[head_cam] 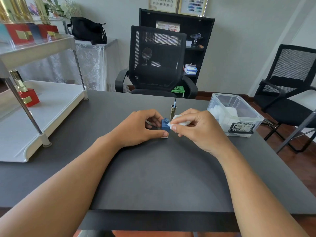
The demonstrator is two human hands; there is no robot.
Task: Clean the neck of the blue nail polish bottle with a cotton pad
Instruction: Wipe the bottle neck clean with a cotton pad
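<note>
A small square blue nail polish bottle stands uncapped on the dark table, its round neck showing on top. My left hand grips the bottle from the left, thumb at its base and fingers behind it. My right hand pinches a white cotton pad folded between thumb and fingers, and the pad's corner touches the bottle just right of the neck. The gold cap with its brush stands upside down right behind the bottle, brush pointing up.
A clear plastic box holding white pads sits at the right of the table. A white two-tier rack with red and gold bottles stands at the left. Black mesh chairs stand behind the table and to its right.
</note>
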